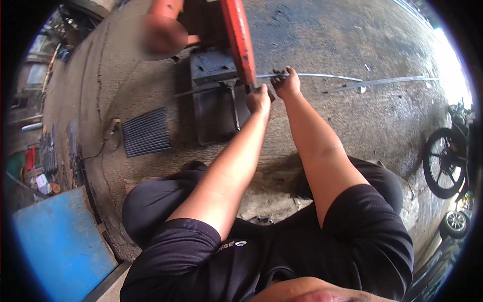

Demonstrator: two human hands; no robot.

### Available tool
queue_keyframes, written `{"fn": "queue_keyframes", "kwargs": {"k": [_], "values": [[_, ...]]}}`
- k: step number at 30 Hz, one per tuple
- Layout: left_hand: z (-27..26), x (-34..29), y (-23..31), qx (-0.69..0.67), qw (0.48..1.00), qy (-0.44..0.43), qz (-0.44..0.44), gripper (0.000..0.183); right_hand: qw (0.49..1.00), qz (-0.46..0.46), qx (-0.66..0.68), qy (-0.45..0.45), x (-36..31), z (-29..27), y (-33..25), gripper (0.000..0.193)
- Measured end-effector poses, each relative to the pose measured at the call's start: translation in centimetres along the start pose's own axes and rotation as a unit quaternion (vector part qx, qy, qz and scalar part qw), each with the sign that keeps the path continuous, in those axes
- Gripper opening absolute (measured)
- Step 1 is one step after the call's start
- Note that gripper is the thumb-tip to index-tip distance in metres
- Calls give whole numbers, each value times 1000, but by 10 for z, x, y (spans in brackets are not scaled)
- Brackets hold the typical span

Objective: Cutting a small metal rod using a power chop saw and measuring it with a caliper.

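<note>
A long red lever comes down from the top over a dark metal machine base on the floor. My left hand is closed around the lever's lower end; the fingers' far side is hidden. Just to its right, my right hand grips a thin metal rod, fingers curled about it. That rod stretches away to the right and seems to run left across the machine base. Under the base lies a dark shallow tray.
A row of equal-length dark rods lies left of the machine. More thin bars rest on the concrete floor at right. A blue panel stands at lower left, a motorcycle wheel at far right. A blurred shape borders a red cylinder.
</note>
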State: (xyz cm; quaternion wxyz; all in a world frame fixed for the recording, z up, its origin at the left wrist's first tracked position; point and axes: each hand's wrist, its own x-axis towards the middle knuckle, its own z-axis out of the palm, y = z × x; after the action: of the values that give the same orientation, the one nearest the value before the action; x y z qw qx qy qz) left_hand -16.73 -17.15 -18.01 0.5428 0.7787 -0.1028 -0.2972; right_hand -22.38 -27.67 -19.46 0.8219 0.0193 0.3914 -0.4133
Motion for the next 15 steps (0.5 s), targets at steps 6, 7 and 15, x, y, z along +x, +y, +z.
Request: {"fn": "queue_keyframes", "kwargs": {"k": [6,7,15], "values": [[-36,-8,11,-143,988,-38,-53,26,996,8,-92,5,12,-6,15,20],[-42,-13,12,-153,985,-50,-66,23,995,22,-94,-19,15,-7,19,20],[-64,-24,11,10,998,39,-42,32,986,40,-158,-23,1,-11,24,24]]}}
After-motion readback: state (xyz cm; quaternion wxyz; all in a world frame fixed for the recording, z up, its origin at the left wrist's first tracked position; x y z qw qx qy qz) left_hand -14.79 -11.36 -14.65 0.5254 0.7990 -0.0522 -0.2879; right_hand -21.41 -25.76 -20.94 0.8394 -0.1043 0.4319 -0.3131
